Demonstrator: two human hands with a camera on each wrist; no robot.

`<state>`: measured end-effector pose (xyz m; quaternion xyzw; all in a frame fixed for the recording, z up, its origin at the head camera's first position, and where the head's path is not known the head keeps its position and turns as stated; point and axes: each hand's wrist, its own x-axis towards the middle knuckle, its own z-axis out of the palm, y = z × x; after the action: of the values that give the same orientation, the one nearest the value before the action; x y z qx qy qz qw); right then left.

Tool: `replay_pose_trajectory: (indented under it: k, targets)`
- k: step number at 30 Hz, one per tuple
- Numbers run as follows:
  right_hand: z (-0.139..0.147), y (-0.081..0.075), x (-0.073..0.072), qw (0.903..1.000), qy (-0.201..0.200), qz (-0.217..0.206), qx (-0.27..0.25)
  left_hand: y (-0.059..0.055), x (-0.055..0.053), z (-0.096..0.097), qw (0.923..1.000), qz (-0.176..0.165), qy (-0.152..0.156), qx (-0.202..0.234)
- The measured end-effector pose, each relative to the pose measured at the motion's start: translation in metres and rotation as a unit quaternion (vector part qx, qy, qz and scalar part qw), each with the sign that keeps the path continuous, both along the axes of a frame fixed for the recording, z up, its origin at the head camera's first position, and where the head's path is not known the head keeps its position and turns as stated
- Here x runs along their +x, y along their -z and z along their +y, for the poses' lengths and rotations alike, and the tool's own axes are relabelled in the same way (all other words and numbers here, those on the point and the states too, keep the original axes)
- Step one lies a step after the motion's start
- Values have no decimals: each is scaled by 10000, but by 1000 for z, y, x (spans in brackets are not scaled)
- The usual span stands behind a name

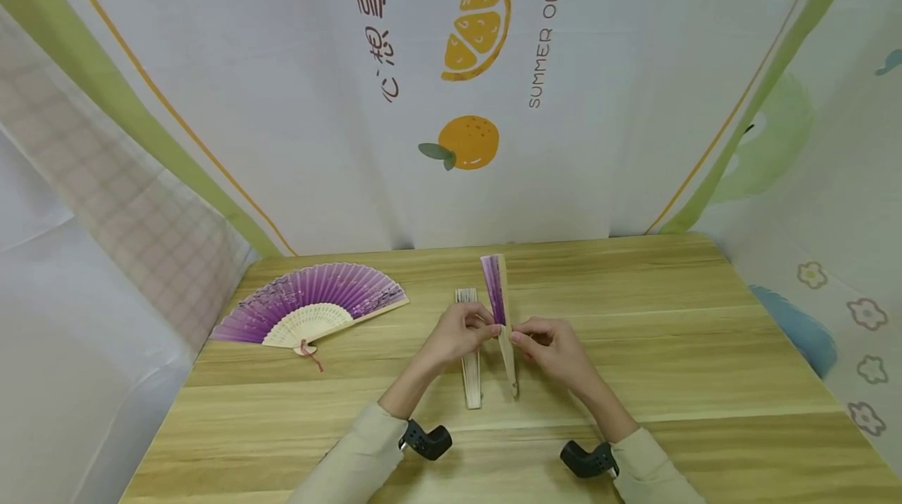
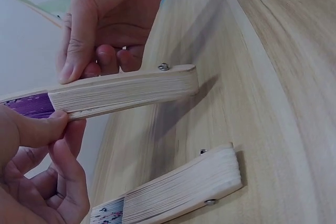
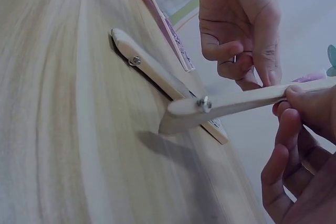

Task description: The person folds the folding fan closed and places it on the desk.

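Observation:
A mostly folded purple folding fan (image 1: 496,289) with pale wooden ribs is raised over the table, its pivot end toward the person. My left hand (image 1: 461,332) pinches its left side between thumb and fingers. On the other side, the thumb and fingers of my right hand (image 1: 548,343) pinch the outer rib. The left wrist view shows the stacked ribs and a metal rivet (image 2: 164,67) near the tail end. Beneath and left of it, a second folding fan (image 1: 471,383) lies folded on the table, partly hidden by my left hand.
A third purple fan (image 1: 317,293) lies spread at the table's back left, a red cord (image 1: 311,355) at its pivot. The wooden table (image 1: 669,347) ends at a white printed cloth (image 1: 564,175) behind. Dark wrist cameras (image 1: 428,441) are strapped to both wrists.

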<state>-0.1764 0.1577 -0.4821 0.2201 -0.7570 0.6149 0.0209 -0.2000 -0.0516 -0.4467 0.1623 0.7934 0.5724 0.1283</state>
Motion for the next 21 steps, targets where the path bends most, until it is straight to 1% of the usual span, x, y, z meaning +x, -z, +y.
replay_pose_trajectory:
  k: [4, 8, 12, 14, 16, 21]
  targets:
    - [0, -1, 0, 9996, 60, -253, 87, 0, 0, -1, 9999, 76, 88, 78]
    - [1, -4, 0, 9971, 95, -739, 146, 1, -1, -2, 9997, 121, 176, 114]
    - [4, -5, -1, 9930, 35, -1177, 130, 2, -1, -2, 9994, 144, 265, 161]
    - [5, -5, -1, 9922, 26, -1245, 98, 2, -1, -2, 9994, 163, 250, 164]
    - [5, -5, -1, 9924, 65, -1232, 32, 2, -1, -1, 9996, 112, 196, 147]
    - [5, -3, 0, 9913, 214, -1274, -250, 2, -1, 2, 9997, -205, 53, 87]
